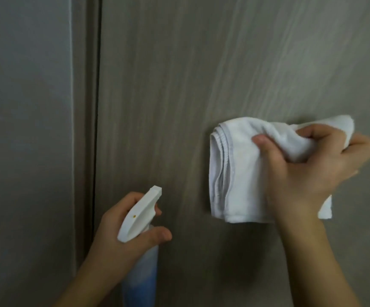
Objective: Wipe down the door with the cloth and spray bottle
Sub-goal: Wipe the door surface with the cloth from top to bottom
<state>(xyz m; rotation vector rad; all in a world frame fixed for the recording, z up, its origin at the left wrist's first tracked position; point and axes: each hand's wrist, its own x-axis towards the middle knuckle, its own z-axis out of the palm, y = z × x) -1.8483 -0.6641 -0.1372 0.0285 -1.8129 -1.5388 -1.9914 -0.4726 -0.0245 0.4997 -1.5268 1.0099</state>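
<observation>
A grey-brown wood-grain door [201, 74] fills most of the view. My right hand [308, 171] grips a folded white cloth [235, 173] and holds it flat against the door at mid right. My left hand [122, 233] holds a spray bottle [141, 214] by its neck at the lower left, its white trigger head pointing up toward the door. The bottle's body is pale with blue liquid low down, partly hidden by my left hand.
The door's left edge meets a grey-brown frame [84, 129] along a dark vertical gap [97, 107]. A plain grey wall [24, 129] lies left of the frame.
</observation>
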